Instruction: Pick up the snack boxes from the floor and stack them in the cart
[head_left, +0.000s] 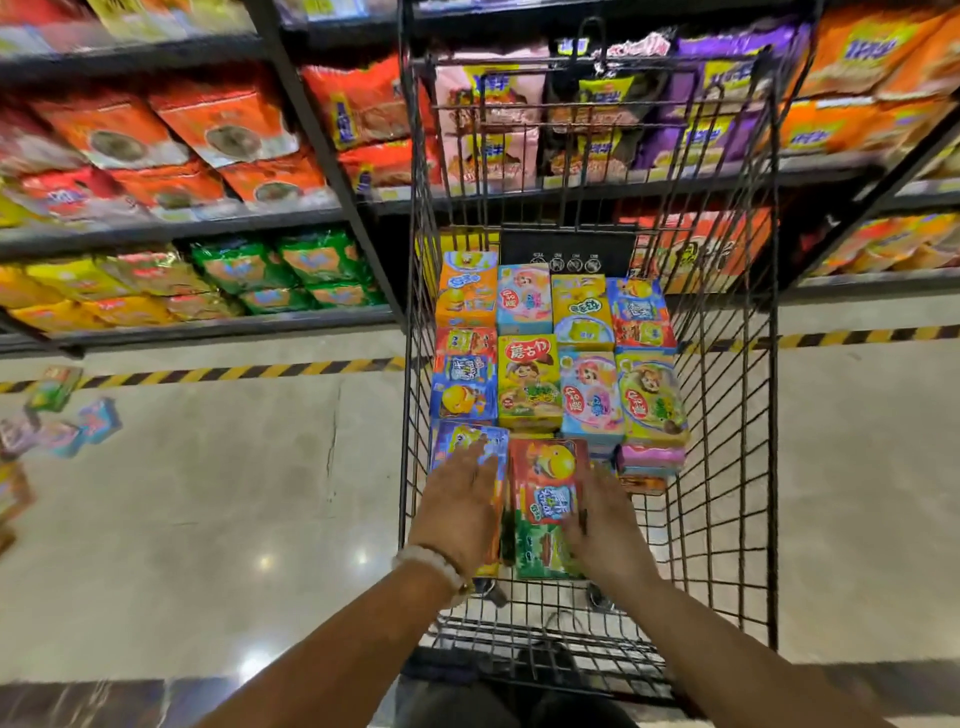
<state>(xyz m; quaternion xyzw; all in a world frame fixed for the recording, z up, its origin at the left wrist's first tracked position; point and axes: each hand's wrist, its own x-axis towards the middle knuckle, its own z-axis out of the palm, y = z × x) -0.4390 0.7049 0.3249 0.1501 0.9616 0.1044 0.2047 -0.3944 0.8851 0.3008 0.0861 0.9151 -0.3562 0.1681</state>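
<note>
While both arms reach down into a black wire cart (727, 415) in a shop aisle, snack boxes are seen laid flat in rows across its floor. At the cart's far end 4 boxes lie side by side, an orange box (466, 289) at the far left corner and a pale blue one just beside it. A second row of 4 sits nearer, with a yellow box (529, 382) second from the left. Along the near end, a blue box (467, 447) lies against the left wall under the left hand (460, 501), whose fingers are stretched flat and pressed on the box's face. A white bead bracelet (431, 564) is worn on that wrist. Just to the right, a red box (549, 478) is tilted on top of a green box (540, 551). The right hand (605, 525) is laid against the right edges of these 2 boxes; whether its fingers curl round either one cannot be told, as the hand is blurred. A pink box (650, 460) lies at the right, on others stacked beneath it. More boxes (67, 415) are scattered on the pale floor (234, 493) well to the left of the cart, near a yellow and black striped line (218, 373). Shelves (182, 223) packed with bagged goods stand behind the cart.
</note>
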